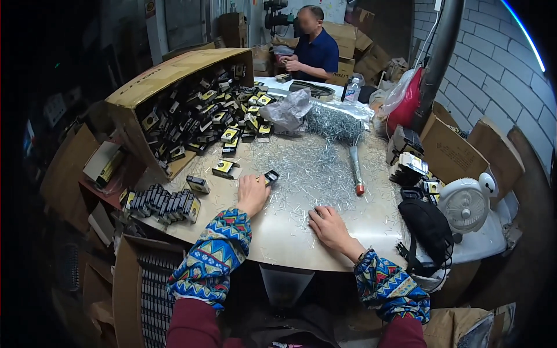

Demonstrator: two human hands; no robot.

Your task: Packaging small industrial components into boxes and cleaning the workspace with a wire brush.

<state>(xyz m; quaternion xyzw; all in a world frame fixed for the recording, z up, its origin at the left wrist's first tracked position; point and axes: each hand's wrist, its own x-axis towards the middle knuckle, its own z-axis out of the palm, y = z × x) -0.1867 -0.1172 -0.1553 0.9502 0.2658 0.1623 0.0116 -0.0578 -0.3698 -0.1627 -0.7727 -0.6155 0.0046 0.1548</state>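
We are in a cluttered storeroom with a grey block wall on the right, seated at a round desk [278, 232] strewn with small silvery metal pieces [316, 168]. A large cardboard box [168, 75] lies tipped on its side at the desk's left, spilling a heap of small black-and-yellow boxes [203, 116] across the top. At the near left edge more of these stand packed in a tight row [162, 204], and below the desk an open carton [142, 290] holds stacked rows of dark boxes. Behind the metal pieces sits a clear plastic bag [336, 119] filled with the same silvery bits, and a crumpled grey bag [288, 110] lies beside it.

The small black box [270, 177] we handle is dark with a touch of yellow, tilted, resting on the desk near its middle — just at the fingertips of our left hand [253, 194]. That hand reaches forward, its fingers closed lightly on the box's near end. Our right hand [328, 226] lies palm down and spread on the desk, fingers flat among the scattered pieces, holding nothing we can see. Both forearms wear bright patterned sleeves.

A screwdriver-like tool [355, 168] lies to the right, a white fan [464, 206] and a black pouch [426, 223] at the right edge — and another person [313, 49] works at the far side.
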